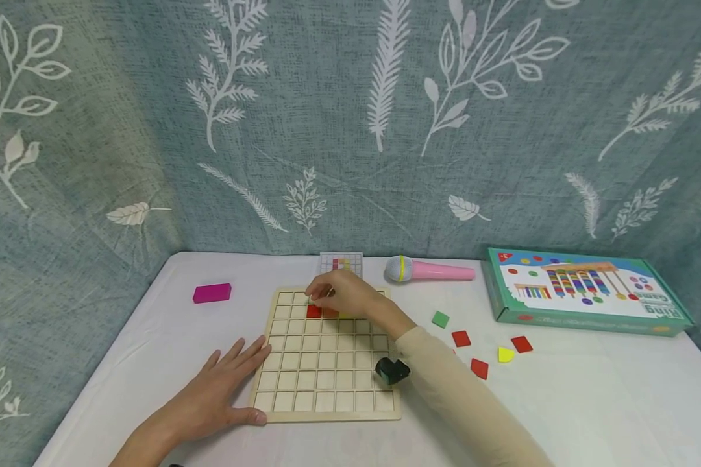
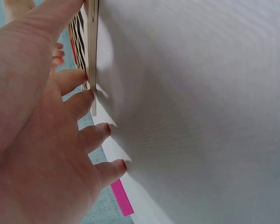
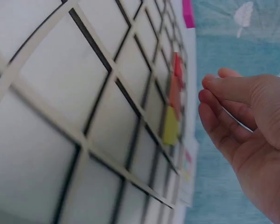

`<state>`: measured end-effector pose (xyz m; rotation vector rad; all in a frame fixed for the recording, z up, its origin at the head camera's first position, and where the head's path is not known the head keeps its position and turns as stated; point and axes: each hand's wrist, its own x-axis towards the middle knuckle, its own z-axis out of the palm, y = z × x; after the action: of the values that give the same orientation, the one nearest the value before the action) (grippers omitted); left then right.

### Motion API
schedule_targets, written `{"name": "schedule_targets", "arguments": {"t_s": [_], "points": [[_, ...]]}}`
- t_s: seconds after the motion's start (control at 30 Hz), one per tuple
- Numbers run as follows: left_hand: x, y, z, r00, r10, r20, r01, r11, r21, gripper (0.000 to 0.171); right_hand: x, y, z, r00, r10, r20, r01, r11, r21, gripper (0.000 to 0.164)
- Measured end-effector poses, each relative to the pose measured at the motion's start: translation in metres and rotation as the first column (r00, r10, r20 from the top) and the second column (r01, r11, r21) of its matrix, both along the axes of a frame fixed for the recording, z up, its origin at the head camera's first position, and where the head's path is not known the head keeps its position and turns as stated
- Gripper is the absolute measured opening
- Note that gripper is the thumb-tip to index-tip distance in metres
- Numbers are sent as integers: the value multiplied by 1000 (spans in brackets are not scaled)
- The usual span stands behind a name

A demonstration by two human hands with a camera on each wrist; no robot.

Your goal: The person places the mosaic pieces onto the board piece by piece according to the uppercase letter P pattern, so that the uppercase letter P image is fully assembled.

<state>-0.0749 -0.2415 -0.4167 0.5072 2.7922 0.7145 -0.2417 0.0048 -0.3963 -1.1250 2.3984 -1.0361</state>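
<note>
A pale wooden grid board [image 1: 325, 416] lies on the white table. My left hand [image 1: 219, 392] rests at its left side with fingers spread; in the left wrist view, the thumb and some fingertips touch the board's edge. Over the far rows, my right hand [image 1: 347, 293] has its thumb and fingertips brought together. Whether a small piece is between them is hidden. Beneath that hand a red tile [image 1: 313, 311], an orange tile [image 3: 174, 93] and a yellow tile [image 3: 170, 126] sit side by side in the grid. Just beyond the board is a pattern card [image 1: 341, 258].
Right of the board lie a green tile [image 1: 441, 319], several red tiles [image 1: 461, 338] and a yellow piece [image 1: 505, 355]. A pink toy microphone [image 1: 438, 270] and a green game box [image 1: 587, 292] stand behind them. A magenta block [image 1: 212, 293] is at left.
</note>
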Motion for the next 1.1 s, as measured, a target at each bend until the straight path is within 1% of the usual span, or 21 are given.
{"name": "schedule_targets", "arguments": {"t_s": [0.23, 0.33, 0.4, 0.57, 0.8, 0.9, 1.1], "points": [[0, 0, 1, 1000, 4, 0, -4, 1000, 4, 106, 12, 33, 18, 997, 31, -72, -31, 1000, -4, 24], [0, 1, 0, 1000, 10, 4, -10, 1000, -2, 107, 19, 50, 23, 996, 18, -92, -17, 1000, 18, 23], [0, 1, 0, 1000, 14, 9, -14, 1000, -7, 107, 23, 62, 24, 996, -7, -93, 10, 999, 39, 23], [-1, 1, -1, 1000, 15, 9, -15, 1000, -12, 107, 36, 91, 20, 992, -59, -109, 69, 994, 83, 21], [-1, 1, -1, 1000, 9, 4, -9, 1000, -8, 108, 50, 131, 8, 984, -72, -163, 89, 991, 97, 22], [-1, 1, -1, 1000, 7, 0, -7, 1000, -5, 107, 55, 146, 6, 983, -88, -161, 106, 989, 105, 23], [0, 0, -2, 1000, 1, -18, -1, 1000, 1, 107, 66, 169, 1, 986, -125, -108, 140, 979, 151, 26]]}}
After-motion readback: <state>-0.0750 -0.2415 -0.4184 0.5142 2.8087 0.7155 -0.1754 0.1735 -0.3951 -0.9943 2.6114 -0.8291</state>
